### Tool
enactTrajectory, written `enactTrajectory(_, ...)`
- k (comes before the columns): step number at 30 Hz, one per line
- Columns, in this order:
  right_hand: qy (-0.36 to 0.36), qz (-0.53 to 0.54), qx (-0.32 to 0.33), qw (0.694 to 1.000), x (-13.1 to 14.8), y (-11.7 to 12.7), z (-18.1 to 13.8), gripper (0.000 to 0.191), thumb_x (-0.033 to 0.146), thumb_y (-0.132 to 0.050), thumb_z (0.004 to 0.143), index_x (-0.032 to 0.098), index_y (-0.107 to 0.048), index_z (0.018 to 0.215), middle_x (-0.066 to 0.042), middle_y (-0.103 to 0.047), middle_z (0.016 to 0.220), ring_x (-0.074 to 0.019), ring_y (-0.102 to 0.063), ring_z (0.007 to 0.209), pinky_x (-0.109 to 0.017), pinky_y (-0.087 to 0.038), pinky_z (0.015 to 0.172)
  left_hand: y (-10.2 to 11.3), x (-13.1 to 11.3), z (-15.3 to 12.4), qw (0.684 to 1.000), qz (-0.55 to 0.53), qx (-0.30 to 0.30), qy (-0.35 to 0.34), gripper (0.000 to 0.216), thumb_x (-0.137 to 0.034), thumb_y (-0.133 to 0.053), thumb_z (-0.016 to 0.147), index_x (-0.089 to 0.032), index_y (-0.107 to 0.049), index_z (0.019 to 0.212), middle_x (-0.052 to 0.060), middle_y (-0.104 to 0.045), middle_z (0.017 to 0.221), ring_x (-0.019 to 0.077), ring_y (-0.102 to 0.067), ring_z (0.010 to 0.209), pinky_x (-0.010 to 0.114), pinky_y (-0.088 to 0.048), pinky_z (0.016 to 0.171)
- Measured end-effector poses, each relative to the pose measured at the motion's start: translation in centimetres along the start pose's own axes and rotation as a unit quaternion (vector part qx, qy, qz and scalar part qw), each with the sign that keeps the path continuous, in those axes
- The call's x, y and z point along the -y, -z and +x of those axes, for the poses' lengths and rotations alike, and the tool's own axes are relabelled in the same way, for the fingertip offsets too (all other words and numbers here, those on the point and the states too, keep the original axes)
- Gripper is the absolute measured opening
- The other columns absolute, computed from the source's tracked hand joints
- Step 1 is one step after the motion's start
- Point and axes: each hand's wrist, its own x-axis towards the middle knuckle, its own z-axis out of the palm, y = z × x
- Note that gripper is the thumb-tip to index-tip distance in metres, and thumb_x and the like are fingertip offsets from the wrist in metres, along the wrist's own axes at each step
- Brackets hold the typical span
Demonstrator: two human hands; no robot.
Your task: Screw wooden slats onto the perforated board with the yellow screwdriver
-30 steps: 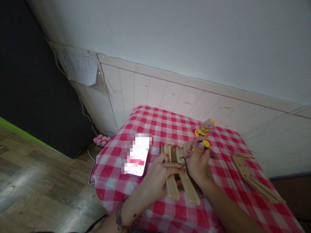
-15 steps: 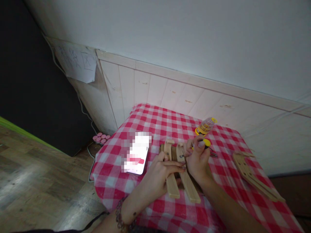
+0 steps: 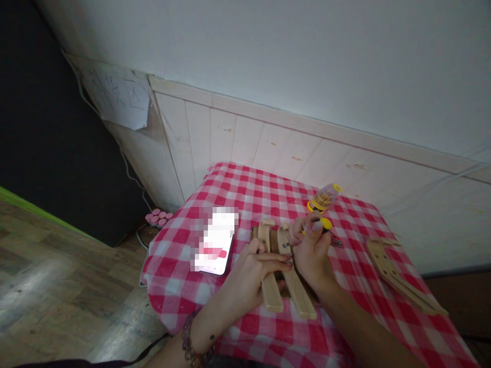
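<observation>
A pale wooden assembly of two long slats joined by a dark cross-piece lies on the red-and-white checked tablecloth. My left hand is closed over the nearer slats and holds them down. My right hand is closed round a yellow-handled screwdriver, its tip pointing at the upper end of the assembly. A beaded bracelet shows on my left wrist.
A phone with a lit screen lies left of the assembly. A yellow-capped clear bit holder lies behind my right hand. More wooden slats lie at the right. Pink-topped items and a cable sit on the floor by the wall.
The view has drifted slightly, so everything sits a little lower-left in the frame. Both hands keep their grip in the same place on the assembly.
</observation>
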Motion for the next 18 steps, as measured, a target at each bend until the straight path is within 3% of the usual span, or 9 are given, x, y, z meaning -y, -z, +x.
enactTrajectory(9,0.011,-0.02,0.002,1.0,-0.3,0.1,0.0,0.051,0.069,-0.059,0.096,0.027,-0.039,0.074,0.012,-0.03,0.052,-0.0087,-0.025,0.038,-0.02,-0.023,0.037,0.0,-0.1,0.1,1.0,-0.014,-0.005,0.011,0.026,-0.017,-0.075,0.093,-0.023,-0.08,0.118,0.008,-0.08,0.127,0.0295,-0.074,0.105,0.049,-0.048,0.099)
enactTrajectory(18,-0.043,0.005,0.015,0.999,0.9,0.0,0.1,0.051,0.069,-0.066,0.092,0.026,-0.044,0.074,0.011,-0.035,0.055,-0.0089,-0.027,0.043,-0.022,-0.028,0.042,0.0,0.2,0.0,1.0,-0.008,-0.011,-0.003,0.023,-0.03,-0.074,0.098,-0.021,-0.08,0.118,0.008,-0.08,0.129,0.0307,-0.072,0.103,0.05,-0.051,0.096)
